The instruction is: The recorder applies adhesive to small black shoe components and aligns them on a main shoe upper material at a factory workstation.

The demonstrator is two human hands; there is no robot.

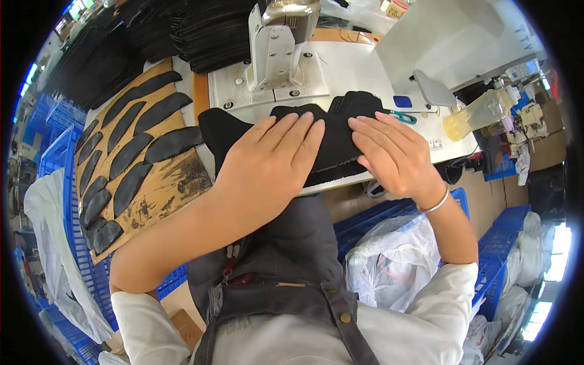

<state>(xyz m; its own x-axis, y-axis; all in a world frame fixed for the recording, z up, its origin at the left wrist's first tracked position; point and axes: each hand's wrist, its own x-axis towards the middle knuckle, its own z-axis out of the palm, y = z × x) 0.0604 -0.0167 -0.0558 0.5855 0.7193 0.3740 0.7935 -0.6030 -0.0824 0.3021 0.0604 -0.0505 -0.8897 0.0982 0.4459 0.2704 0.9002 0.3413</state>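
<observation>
Left hand point(274, 152), gap, right hand point(394, 152) on black fabric point(334, 141); edge exposed

Worktop point(350, 68): white, edged in brown along its left side.
Floor point(483, 191): I see tan tiling past the near right corner.
Crates point(502, 246): blue plastic, beyond the left and right edges.
Windows point(556, 250): probably the glaring panes I see far beyond the right edge, blurred.

The cloth point(334, 146) is black, spread sideways on the near side of the machine point(272, 58), reaching past it left and right; its far edge is wavy, its near edge slightly rough.
</observation>
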